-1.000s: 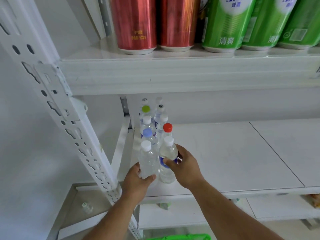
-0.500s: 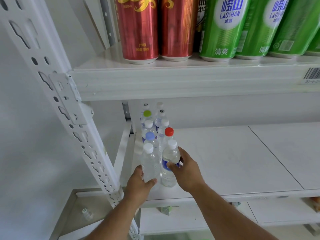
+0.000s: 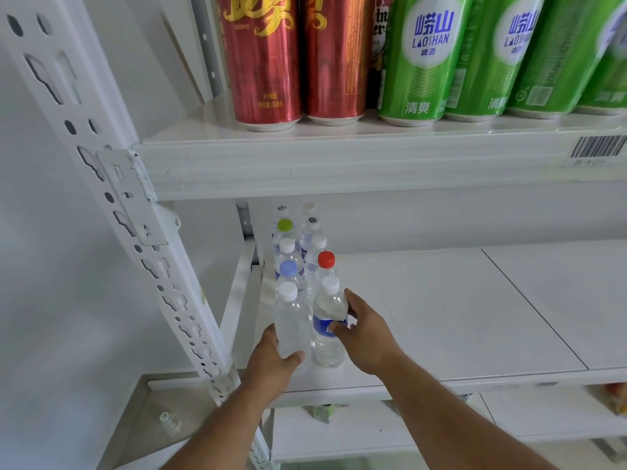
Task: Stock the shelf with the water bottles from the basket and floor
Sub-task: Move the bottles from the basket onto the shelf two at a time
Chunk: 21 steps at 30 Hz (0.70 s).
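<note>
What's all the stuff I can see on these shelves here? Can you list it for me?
Water bottles: about ten, clear, in two rows at the left end of the middle shelf; caps mostly white, one red, one green, one blue.
Red cans: two, red with gold lettering, upper shelf, left.
Green cans: at least three, green with a white badge, upper shelf, right.
Barcode label: one, black on white, front edge of the upper shelf.
Shelves: white boards on a white perforated post.
Small bottle: one, clear, low at the left; too small to tell more.
Left hand: grips the front unlabelled bottle.
Right hand: holds the front blue-labelled bottle.
</note>
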Each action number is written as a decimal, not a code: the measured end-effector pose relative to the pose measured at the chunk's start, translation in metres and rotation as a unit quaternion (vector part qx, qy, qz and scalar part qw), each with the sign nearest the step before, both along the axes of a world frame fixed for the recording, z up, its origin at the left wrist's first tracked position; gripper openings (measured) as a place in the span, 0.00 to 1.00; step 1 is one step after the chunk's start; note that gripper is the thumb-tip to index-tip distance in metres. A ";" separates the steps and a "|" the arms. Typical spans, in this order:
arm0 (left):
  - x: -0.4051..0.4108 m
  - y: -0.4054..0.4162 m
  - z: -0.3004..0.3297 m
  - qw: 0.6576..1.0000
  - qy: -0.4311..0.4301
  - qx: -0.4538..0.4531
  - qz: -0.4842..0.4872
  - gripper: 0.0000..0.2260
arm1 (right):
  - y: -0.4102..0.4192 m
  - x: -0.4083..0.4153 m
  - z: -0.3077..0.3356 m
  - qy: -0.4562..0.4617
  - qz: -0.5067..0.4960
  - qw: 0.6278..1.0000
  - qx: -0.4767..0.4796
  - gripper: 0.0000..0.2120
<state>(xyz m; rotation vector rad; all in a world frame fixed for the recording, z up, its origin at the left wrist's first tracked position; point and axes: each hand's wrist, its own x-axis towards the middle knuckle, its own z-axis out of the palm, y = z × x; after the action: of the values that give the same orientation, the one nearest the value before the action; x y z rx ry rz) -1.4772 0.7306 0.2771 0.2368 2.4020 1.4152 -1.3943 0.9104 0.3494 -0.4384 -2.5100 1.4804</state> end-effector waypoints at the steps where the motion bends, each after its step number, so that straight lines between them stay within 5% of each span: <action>1: 0.001 0.000 0.001 1.000 0.000 -0.003 0.001 0.30 | -0.001 0.001 0.000 -0.001 -0.001 1.000 0.004 0.20; 10: 0.019 -0.009 0.003 1.000 -0.006 0.012 0.019 0.33 | -0.006 0.014 -0.001 -0.042 -0.020 0.999 0.004 0.24; 15: 0.048 -0.021 0.002 0.996 0.040 -0.084 0.002 0.34 | -0.019 0.047 -0.011 -0.114 -0.056 0.992 0.026 0.34; 21: 0.096 -0.038 0.007 0.955 0.125 -0.251 -0.098 0.32 | -0.032 0.104 -0.028 -0.203 0.041 0.950 0.236 0.32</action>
<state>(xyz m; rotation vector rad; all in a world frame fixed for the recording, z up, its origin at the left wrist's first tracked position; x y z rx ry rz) -1.3810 0.6924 0.2836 0.5298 2.7520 0.6872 -1.2904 0.8786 0.3216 -0.6041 -3.1103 0.8151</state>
